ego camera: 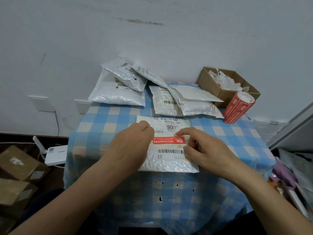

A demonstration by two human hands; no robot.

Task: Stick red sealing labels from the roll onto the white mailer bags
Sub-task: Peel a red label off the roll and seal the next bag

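A white mailer bag [166, 164] lies flat in the middle of the checked table, shipping label up. A red sealing label [168, 140] lies across that shipping label. My left hand [133, 145] rests on the bag at the red label's left end, fingers curled down onto it. My right hand [201, 146] is at the label's right end, with thumb and fingers touching the label's edge and the bag. The red label roll [238, 108] stands tilted at the back right. Two piles of white mailer bags [118, 89] [184, 100] lie at the back.
An open cardboard box [225, 85] with white scraps sits at the back right corner, behind the roll. The blue checked cloth [169, 192] covers the small table. Brown boxes [18, 168] and a white router [54, 153] are on the floor left. Shelving stands at the right.
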